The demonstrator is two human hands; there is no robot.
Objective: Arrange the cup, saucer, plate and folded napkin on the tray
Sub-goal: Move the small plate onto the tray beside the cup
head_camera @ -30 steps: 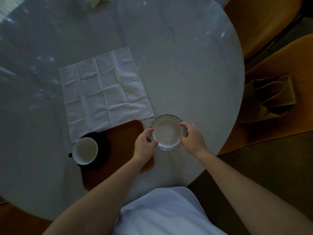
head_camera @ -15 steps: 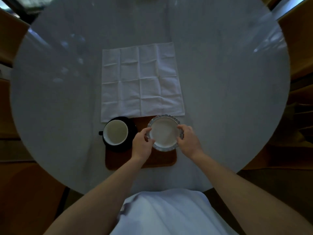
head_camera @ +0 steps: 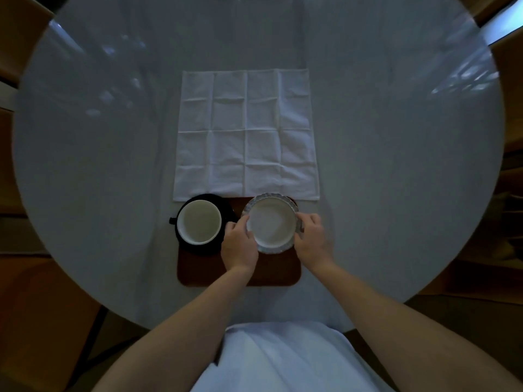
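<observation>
Left hand [head_camera: 239, 244] and right hand [head_camera: 312, 240], fingers clamped on small white fluted-rim plate [head_camera: 270, 223], best lowered level onto brown wooden tray [head_camera: 198, 271], clear of white cup [head_camera: 199, 222].

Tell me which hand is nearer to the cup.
Left. The left hand grips the plate at its left rim, just right of the cup on its black saucer. The right hand holds the plate's far rim, away from the cup.
</observation>
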